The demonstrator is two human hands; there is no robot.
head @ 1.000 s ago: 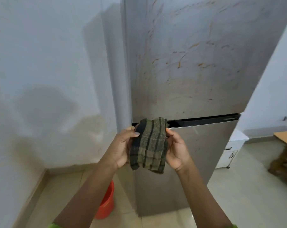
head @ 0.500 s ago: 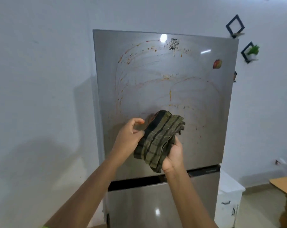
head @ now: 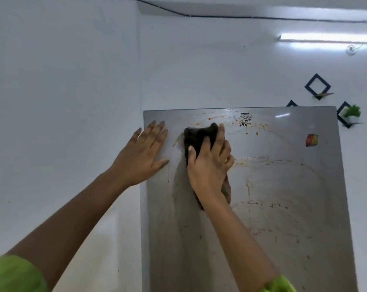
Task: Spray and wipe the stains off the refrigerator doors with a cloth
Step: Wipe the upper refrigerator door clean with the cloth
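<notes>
The steel upper refrigerator door [head: 273, 207] fills the lower right of the view, streaked with orange and red stains [head: 247, 187] and smears near its top edge. My right hand [head: 210, 165] presses the folded dark checked cloth [head: 197, 137] against the door near the top left, fingers spread and slightly curled over it. My left hand [head: 142, 152] lies flat with straight fingers on the door's upper left corner, partly over the edge toward the wall. No spray bottle is in view.
A white wall [head: 62, 102] runs along the left of the refrigerator. A fruit magnet [head: 312, 140] sticks to the door's upper right. Black diamond wall shelves [head: 317, 86] with a small green plant [head: 352, 111] hang at the right, below a tube light [head: 327, 36].
Both hands held the cloth in front of the door; now my right hand alone presses it high on the door, and my left hand has let go and lies flat on the door's corner. The view tilted upward.
</notes>
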